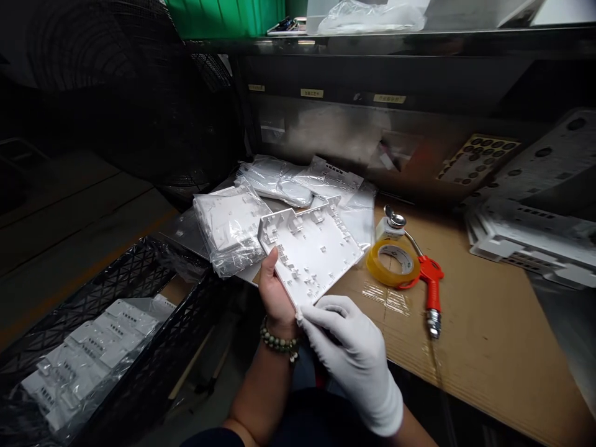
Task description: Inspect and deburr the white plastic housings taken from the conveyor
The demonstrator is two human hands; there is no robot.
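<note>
A white plastic housing with clips and ribs on its inner side is held tilted above the table's near edge. My bare left hand, with a beaded bracelet at the wrist, grips its left edge, thumb on the rim and the other fingers hidden beneath. My right hand, in a white glove, pinches at the housing's lowest corner with thumb and index finger. Behind the housing lie bagged white parts and more plastic-wrapped pieces.
On the cardboard-covered table are a yellow tape roll, a small white bottle and a red air gun. White housings are stacked right. A black crate holds bagged parts at lower left; a shelf spans above.
</note>
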